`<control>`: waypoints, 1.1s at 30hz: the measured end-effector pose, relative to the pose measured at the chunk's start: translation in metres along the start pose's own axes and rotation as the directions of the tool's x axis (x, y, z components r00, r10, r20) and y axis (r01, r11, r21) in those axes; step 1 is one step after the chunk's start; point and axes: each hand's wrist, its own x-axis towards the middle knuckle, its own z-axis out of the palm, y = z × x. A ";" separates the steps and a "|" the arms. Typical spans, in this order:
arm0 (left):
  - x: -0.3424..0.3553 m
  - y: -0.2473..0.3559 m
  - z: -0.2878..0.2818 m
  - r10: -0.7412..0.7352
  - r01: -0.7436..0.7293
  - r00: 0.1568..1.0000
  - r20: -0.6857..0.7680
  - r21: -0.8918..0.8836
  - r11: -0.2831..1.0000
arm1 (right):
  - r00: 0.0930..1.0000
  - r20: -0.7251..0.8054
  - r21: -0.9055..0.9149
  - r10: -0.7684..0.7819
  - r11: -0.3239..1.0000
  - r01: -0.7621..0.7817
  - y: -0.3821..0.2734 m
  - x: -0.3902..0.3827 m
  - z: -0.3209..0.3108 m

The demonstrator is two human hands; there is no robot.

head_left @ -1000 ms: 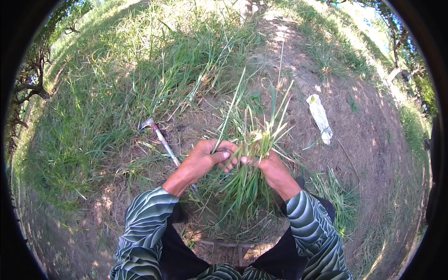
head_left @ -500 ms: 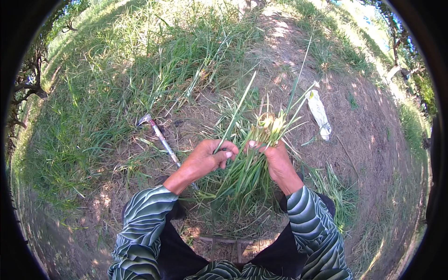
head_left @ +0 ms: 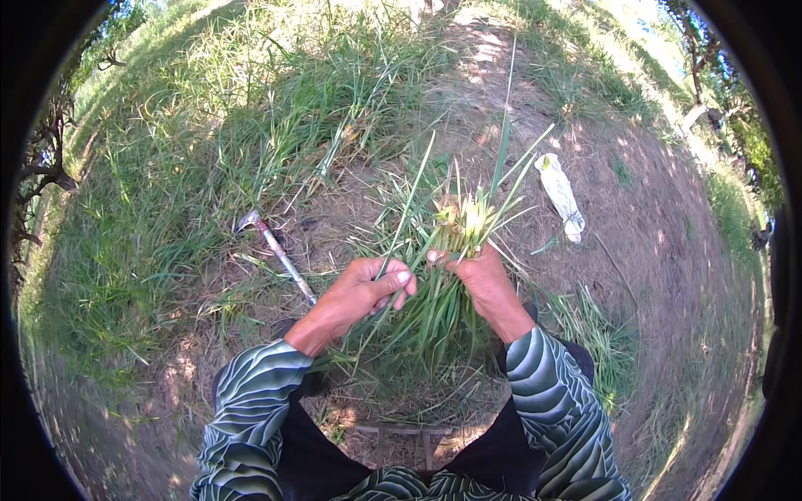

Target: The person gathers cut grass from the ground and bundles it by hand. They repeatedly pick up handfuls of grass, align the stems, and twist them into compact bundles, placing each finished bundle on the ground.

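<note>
A bundle of cut grass (head_left: 447, 305) hangs from my right hand (head_left: 482, 280), which is wrapped round it just below the pale stem ends. Those ends point up and away from me, while the green blades droop between my knees. My left hand (head_left: 372, 288) is closed, thumb against fingers, on a long grass stalk (head_left: 411, 204) that slants up past the knuckles. A small gap separates the two hands. Left of my left hand, a sickle (head_left: 280, 250) with a worn metal handle and a short curved blade lies on the ground.
A crumpled white bag or cloth (head_left: 560, 198) lies on bare soil at the right. Loose cut grass (head_left: 597, 342) is heaped beside my right knee. Standing grass (head_left: 184, 184) covers the left side, with tree branches at both edges. A low stool (head_left: 401, 429) shows between my legs.
My left hand has drawn slightly down and left with the stalk, away from the bundle. The bundle in my right hand has tilted a little. The whole view has shifted slightly.
</note>
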 end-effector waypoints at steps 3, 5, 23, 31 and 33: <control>-0.005 0.007 -0.003 0.022 -0.021 1.000 0.007 -0.023 0.999 | 0.996 -0.002 -0.168 -0.092 0.982 0.090 0.002 0.004 -0.002; -0.009 0.012 -0.005 0.003 -0.003 1.000 -0.001 -0.075 0.997 | 0.982 -0.006 -0.357 -0.187 0.918 0.173 0.009 0.011 -0.010; -0.051 0.021 -0.102 0.223 -0.344 0.729 -0.647 -0.065 0.937 | 0.857 -0.460 -0.326 -0.230 0.942 0.078 -0.013 0.038 -0.066; -0.016 0.007 -0.052 0.063 -0.084 0.946 -0.318 -0.052 0.995 | 0.994 -0.105 0.162 0.005 0.987 0.012 -0.003 0.015 -0.023; -0.010 0.004 -0.042 0.035 -0.056 0.958 -0.284 -0.064 0.996 | 1.000 -0.031 0.198 -0.003 0.980 0.009 0.001 0.011 -0.014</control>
